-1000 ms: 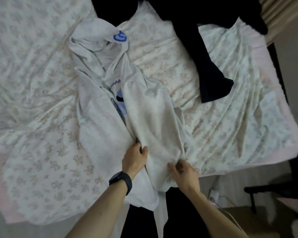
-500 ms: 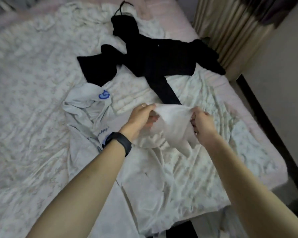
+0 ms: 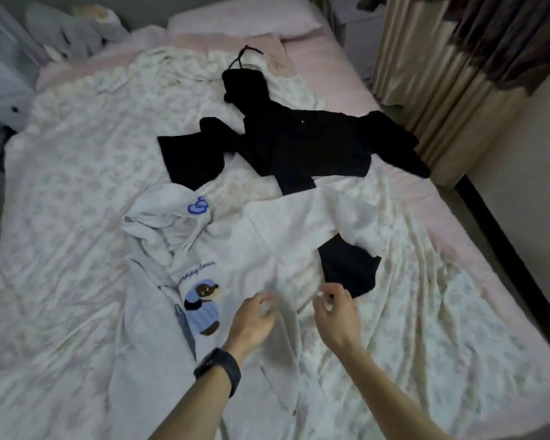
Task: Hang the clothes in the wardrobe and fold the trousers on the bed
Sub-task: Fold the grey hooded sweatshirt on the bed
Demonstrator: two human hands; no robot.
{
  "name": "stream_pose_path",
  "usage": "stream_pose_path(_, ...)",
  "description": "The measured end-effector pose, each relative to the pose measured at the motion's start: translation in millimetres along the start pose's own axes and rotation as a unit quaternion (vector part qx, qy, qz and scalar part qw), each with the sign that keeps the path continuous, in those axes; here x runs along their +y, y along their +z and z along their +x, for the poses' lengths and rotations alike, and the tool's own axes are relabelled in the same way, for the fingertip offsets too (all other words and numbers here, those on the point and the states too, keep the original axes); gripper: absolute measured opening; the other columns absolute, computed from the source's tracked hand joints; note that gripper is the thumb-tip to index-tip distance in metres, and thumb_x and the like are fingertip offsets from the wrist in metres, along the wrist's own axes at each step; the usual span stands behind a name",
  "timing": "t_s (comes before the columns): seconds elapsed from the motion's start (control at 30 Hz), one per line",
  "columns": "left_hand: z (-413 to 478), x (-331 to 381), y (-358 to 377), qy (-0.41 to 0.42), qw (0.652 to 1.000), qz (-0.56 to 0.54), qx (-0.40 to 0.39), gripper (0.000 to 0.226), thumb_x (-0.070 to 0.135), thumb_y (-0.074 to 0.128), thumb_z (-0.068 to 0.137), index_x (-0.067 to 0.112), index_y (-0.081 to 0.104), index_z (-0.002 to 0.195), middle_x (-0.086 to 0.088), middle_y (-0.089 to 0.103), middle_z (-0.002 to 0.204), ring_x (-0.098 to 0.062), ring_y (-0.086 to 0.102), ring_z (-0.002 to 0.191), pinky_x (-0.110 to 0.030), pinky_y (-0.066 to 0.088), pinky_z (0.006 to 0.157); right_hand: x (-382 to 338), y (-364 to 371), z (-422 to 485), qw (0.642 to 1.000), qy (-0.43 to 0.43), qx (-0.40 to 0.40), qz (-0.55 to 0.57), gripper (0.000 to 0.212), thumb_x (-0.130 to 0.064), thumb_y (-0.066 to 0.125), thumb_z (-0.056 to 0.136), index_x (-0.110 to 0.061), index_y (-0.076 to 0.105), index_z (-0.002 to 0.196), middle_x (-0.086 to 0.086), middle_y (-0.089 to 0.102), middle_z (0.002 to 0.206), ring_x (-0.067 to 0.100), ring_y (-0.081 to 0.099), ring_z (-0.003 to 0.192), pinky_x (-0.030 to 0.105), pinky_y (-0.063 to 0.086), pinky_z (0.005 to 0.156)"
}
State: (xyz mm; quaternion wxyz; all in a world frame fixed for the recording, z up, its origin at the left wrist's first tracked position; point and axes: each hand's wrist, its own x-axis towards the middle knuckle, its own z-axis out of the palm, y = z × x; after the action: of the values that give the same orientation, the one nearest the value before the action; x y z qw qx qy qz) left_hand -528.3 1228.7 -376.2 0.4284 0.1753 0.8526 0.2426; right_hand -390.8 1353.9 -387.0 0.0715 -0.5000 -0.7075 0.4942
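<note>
Nearest, left hand [image 3: 254, 319] and right hand [image 3: 337, 312] side by side, slightly apart, fingers loosely curled and blurred over the hoodie [image 3: 283, 223]; pinching or merely touching, cannot tell. Spread on the bed [image 3: 77, 185], hoodie body under both hands, hood toward 11 o'clock, one sleeve toward 1 o'clock. At 9 o'clock from left hand, animal print [image 3: 202, 309] under blue script, roughly "appy", rest unreadable. Blue logo [image 3: 199, 206] on hood. Farther, at 12 o'clock, black clothes [image 3: 299, 144] with hanger hook [image 3: 245, 55].
</note>
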Motion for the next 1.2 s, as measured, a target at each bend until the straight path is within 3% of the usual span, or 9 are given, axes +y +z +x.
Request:
stream_pose_path(0.23,-95.4,-138.0,19.1,-0.143,0.974,0.083,0.158,0.046,0.032,0.056,0.096,0.023,0.045,0.140,0.000,0.043,0.139,-0.022,0.046,0.127,-0.035,0.045,0.099,11.3,91.6,-87.9,0.981,-0.007,-0.187,-0.056,0.025,-0.025,0.061,0.098,-0.021,0.060,0.122,-0.007,0.060,0.119,0.013,0.060,0.101,0.021,0.044,0.084)
stream_pose_path(0.43,-168.2,-203.9,59.0,-0.247,0.952,0.042,0.173,0.074,0.062,0.048,0.091,0.023,0.030,0.150,0.004,0.041,0.138,-0.017,0.043,0.128,-0.032,0.042,0.099,4.3,158.4,-131.4,0.938,-0.008,-0.314,-0.149,0.021,-0.024,0.063,0.096,-0.021,0.058,0.115,-0.008,0.062,0.105,0.017,0.064,0.098,0.026,0.045,0.086)
stream_pose_path(0.57,-178.3,-209.5,75.3,-0.234,0.954,0.059,0.176,0.081,0.065,0.050,0.084,0.019,0.036,0.149,0.003,0.041,0.146,-0.021,0.040,0.135,-0.033,0.036,0.109,-3.1,182.3,-141.5,0.906,-0.013,-0.360,-0.220,0.017,-0.028,0.062,0.097,-0.018,0.057,0.110,-0.005,0.063,0.097,0.017,0.059,0.090,0.026,0.038,0.079)
stream_pose_path(0.7,-180.3,-223.7,90.3,-0.200,0.960,0.065,0.183,0.064,0.047,0.075,0.065,0.014,0.066,0.120,-0.003,0.062,0.123,-0.027,0.062,0.110,-0.040,0.054,0.091,0.2,205.1,-148.5,0.865,-0.011,-0.401,-0.303,0.029,-0.043,0.061,0.094,-0.020,0.052,0.110,-0.005,0.066,0.096,0.024,0.062,0.094,0.034,0.044,0.082)
stream_pose_path(0.8,-183.4,-234.0,84.8,-0.178,0.970,0.047,0.161,0.068,0.025,0.079,0.059,0.016,0.064,0.125,-0.003,0.060,0.131,-0.027,0.060,0.118,-0.040,0.053,0.092,1.9,214.1,-150.3,0.849,-0.004,-0.406,-0.338,0.037,-0.049,0.062,0.090,-0.021,0.053,0.112,-0.002,0.066,0.104,0.027,0.063,0.099,0.035,0.045,0.083)
stream_pose_path(0.9,-189.0,-245.2,63.9,-0.145,0.982,0.045,0.112,0.064,0.019,0.065,0.083,0.015,0.045,0.143,-0.004,0.043,0.146,-0.028,0.039,0.137,-0.041,0.042,0.105,2.1,225.6,-152.3,0.849,0.018,-0.419,-0.321,0.052,-0.058,0.066,0.079,-0.019,0.063,0.113,-0.002,0.072,0.102,0.022,0.070,0.089,0.038,0.056,0.081)
stream_pose_path(0.97,-194.8,-251.5,45.2,-0.133,0.988,0.013,0.080,0.049,0.017,0.058,0.088,0.017,0.048,0.136,-0.002,0.047,0.137,-0.026,0.043,0.130,-0.040,0.046,0.100,-7.0,233.1,-156.2,0.864,0.042,-0.413,-0.285,0.048,-0.048,0.069,0.085,-0.013,0.063,0.117,0.003,0.073,0.105,0.022,0.073,0.086,0.032,0.058,0.067)
stream_pose_path(1.07,-205.1,-263.0,6.8,-0.148,0.987,-0.042,0.039,0.013,0.019,0.057,0.088,0.020,0.053,0.101,0.000,0.057,0.110,-0.027,0.060,0.102,-0.037,0.051,0.079,-34.2,246.4,-165.2,0.884,0.050,-0.400,-0.237,0.029,-0.018,0.065,0.094,-0.011,0.058,0.120,0.007,0.068,0.109,0.028,0.070,0.092,0.015,0.047,0.050)
stream_pose_path(1.2,-215.1,-299.7,-74.2,-0.159,0.983,-0.088,0.013,0.005,0.025,0.057,0.088,0.021,0.059,0.086,0.001,0.063,0.091,-0.024,0.059,0.087,-0.034,0.047,0.069,-92.0,280.4,-176.7,0.890,0.061,-0.419,-0.169,0.013,-0.014,0.067,0.092,-0.013,0.055,0.098,0.007,0.068,0.097,0.020,0.070,0.070,0.026,0.051,0.061)
